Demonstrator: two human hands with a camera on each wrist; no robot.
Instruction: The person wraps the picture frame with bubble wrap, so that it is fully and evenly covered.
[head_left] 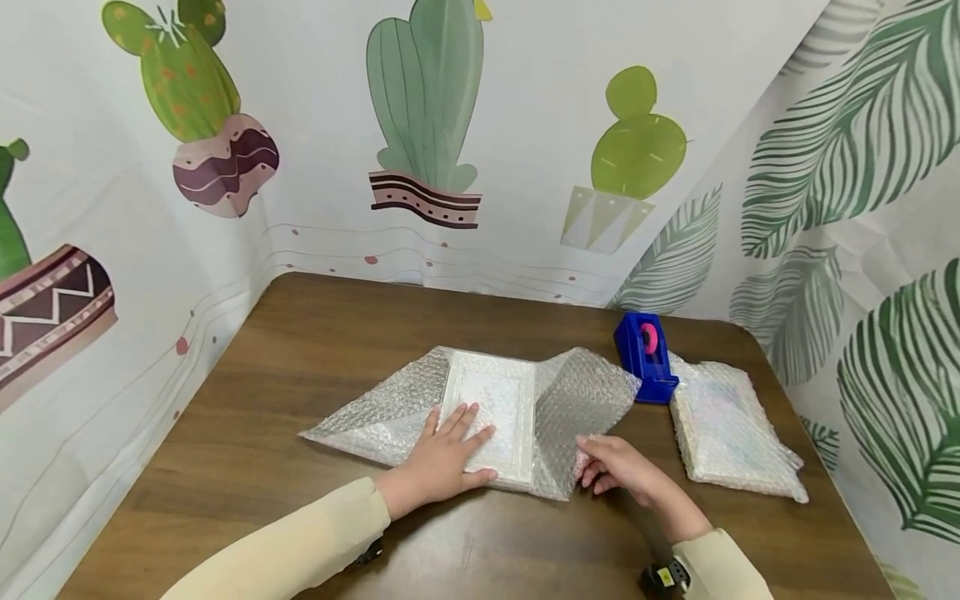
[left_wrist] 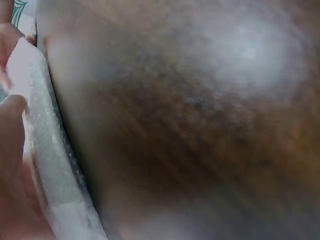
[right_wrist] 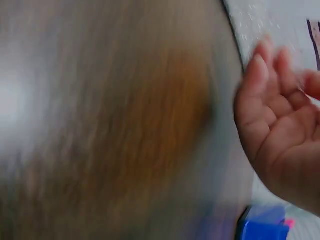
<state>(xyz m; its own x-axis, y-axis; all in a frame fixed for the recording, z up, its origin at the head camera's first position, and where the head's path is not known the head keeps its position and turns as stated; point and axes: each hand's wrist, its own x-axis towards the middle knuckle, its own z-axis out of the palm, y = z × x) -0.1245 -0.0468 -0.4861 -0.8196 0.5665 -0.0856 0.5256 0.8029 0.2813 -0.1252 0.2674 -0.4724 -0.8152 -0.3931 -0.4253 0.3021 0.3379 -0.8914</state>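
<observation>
A white picture frame [head_left: 491, 412] lies on a sheet of bubble wrap [head_left: 588, 392], which spreads out to both sides of it. My left hand [head_left: 442, 458] rests flat on the frame's lower left part, fingers spread over its face. The left wrist view shows the thumb [left_wrist: 11, 125] along the wrapped edge. At the sheet's lower right edge, my right hand [head_left: 618, 468] pinches the bubble wrap between thumb and fingers. In the right wrist view the right hand [right_wrist: 280, 117] appears with curled fingers, slightly blurred.
A blue tape dispenser [head_left: 647, 362] with a pink roll stands behind the sheet's right corner. Right of it lies a bubble-wrapped package [head_left: 727, 425]. The brown wooden table [head_left: 315, 342] meets walls hung with plant-printed cloth [head_left: 525, 167].
</observation>
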